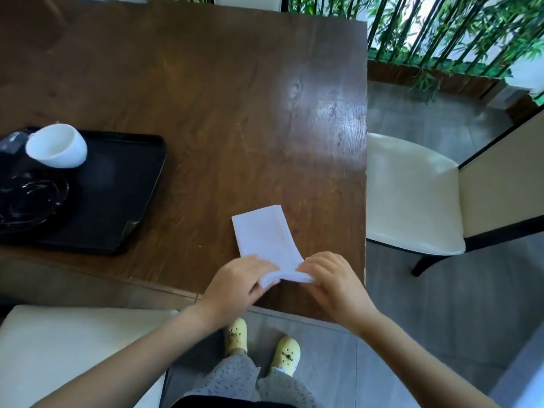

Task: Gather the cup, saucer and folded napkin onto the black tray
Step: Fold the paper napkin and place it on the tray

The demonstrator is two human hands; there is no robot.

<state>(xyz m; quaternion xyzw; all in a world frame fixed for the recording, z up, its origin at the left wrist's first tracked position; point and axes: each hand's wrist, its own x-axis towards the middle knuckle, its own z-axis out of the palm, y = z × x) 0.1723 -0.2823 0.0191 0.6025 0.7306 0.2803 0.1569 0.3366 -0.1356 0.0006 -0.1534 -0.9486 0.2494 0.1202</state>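
A white folded napkin (pixel 263 237) lies on the brown table near its front right corner. My left hand (pixel 235 284) pinches the napkin's near left corner and my right hand (pixel 332 278) pinches its near right corner, lifting that near edge slightly. At the left edge of the view a black tray (pixel 117 184) rests on the table. A white cup (pixel 57 145) sits on the tray's far left part. In front of the cup, a dark glossy saucer (pixel 29 198) lies on the tray, partly cut off by the frame.
The wooden table (pixel 220 98) ends close to my hands at front and right. A cream chair (pixel 412 195) stands to the right, another cream seat (pixel 73 348) at the lower left. Green bamboo stalks (pixel 441 33) fill the far right. A dark packet (pixel 10 142) sits behind the cup.
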